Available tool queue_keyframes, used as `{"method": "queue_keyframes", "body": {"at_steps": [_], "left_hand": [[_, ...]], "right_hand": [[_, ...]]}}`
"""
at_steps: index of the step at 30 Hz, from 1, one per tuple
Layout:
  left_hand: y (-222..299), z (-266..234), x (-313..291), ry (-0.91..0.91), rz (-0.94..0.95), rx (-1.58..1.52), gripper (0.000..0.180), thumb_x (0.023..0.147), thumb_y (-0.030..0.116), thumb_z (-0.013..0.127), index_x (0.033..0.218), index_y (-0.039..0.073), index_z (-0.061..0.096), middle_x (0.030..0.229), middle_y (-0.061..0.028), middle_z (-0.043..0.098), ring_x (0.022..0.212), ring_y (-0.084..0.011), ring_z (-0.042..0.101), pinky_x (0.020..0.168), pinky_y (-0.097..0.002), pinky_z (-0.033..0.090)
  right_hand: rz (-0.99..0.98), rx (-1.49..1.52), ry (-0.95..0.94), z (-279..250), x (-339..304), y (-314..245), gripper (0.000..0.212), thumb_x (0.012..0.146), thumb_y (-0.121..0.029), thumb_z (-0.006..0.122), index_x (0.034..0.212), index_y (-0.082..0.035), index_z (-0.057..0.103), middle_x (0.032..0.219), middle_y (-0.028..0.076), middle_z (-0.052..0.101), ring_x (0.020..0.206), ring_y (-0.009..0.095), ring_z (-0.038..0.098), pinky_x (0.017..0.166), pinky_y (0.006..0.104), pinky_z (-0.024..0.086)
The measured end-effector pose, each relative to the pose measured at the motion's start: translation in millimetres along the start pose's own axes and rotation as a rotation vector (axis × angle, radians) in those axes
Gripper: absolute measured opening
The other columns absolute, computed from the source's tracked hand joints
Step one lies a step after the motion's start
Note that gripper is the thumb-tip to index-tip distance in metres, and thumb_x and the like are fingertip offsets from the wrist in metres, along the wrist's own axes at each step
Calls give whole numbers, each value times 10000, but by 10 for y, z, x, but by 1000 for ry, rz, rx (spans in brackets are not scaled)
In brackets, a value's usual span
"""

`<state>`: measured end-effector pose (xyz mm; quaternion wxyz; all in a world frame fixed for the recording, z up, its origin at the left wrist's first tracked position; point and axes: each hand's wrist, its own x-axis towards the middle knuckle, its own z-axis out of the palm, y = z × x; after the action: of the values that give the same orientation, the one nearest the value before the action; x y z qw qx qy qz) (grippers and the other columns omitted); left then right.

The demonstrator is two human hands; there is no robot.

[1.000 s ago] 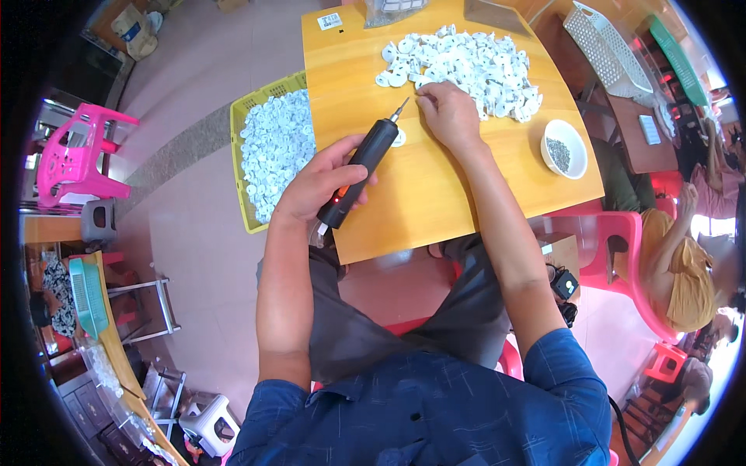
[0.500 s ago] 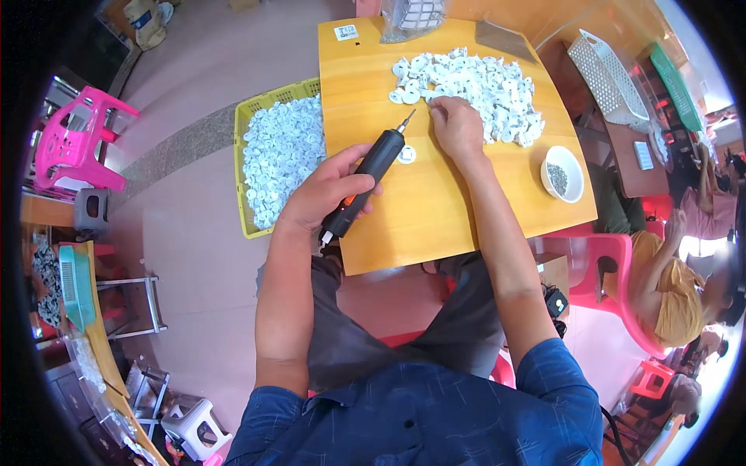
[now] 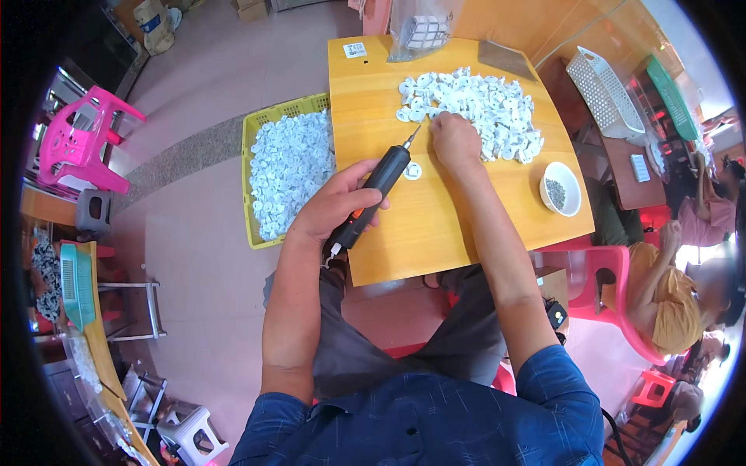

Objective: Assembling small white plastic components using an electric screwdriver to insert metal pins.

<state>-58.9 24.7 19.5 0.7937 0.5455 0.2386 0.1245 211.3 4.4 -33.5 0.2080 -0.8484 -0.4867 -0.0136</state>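
Note:
A black electric screwdriver (image 3: 366, 194) with a thin metal bit lies in my left hand (image 3: 339, 203), the fingers closed round its body. Its bit points up and away, toward the near left edge of a heap of small white plastic parts (image 3: 470, 105). At that edge, my right hand (image 3: 457, 141) is low over the yellow table, its fingers curled together. Whatever they pinch, if anything, is hidden. One round white piece (image 3: 412, 171) lies apart on the tabletop, just right of the screwdriver.
Left of the table (image 3: 404, 252), a yellow basket (image 3: 253, 210) is full of white round parts. A white bowl (image 3: 571, 198) of small metal screws stands at the right. A clear plastic bag (image 3: 404, 48) sits at the far edge. People sit at the right by pink chairs (image 3: 615, 299).
The whole view has shifted a little, so the table appears lower. Both hands stay in nearly the same places, the left still gripping the screwdriver, the right still at the heap's edge.

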Motion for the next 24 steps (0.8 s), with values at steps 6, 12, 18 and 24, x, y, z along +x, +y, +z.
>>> {"method": "queue_keyframes", "body": {"at_steps": [6,12,18,24], "left_hand": [[7,-12,-32,6,14,-6,594,897,153,626,1442,17,434,931,-91,659,680,-143,636,636,-277,541],[-40,4,18,-60,36,21,628,894,192,641,1452,15,415,934,-94,661,674,-143,643,634,-273,544],[-58,14,-57,-56,23,33,634,890,200,637,1454,17,413,942,-99,654,677,-145,641,628,-277,547],[-3,55,-67,-44,17,50,636,888,208,637,1454,23,415,943,-97,650,681,-141,636,625,-277,545]], "right_hand": [[-52,-177,-104,-35,-84,-59,231,948,-211,537,989,-9,641,1005,203,687,904,355,707,745,445,583],[-246,-358,-56,-1,-278,71,222,960,-232,534,936,-17,582,886,187,671,792,320,712,653,425,578],[-246,-262,-172,-201,-598,33,145,925,-120,519,960,16,555,968,222,642,820,362,698,680,441,587],[-206,-3,14,-208,-719,256,168,988,-167,498,964,0,500,887,229,640,765,402,670,646,473,558]]}}
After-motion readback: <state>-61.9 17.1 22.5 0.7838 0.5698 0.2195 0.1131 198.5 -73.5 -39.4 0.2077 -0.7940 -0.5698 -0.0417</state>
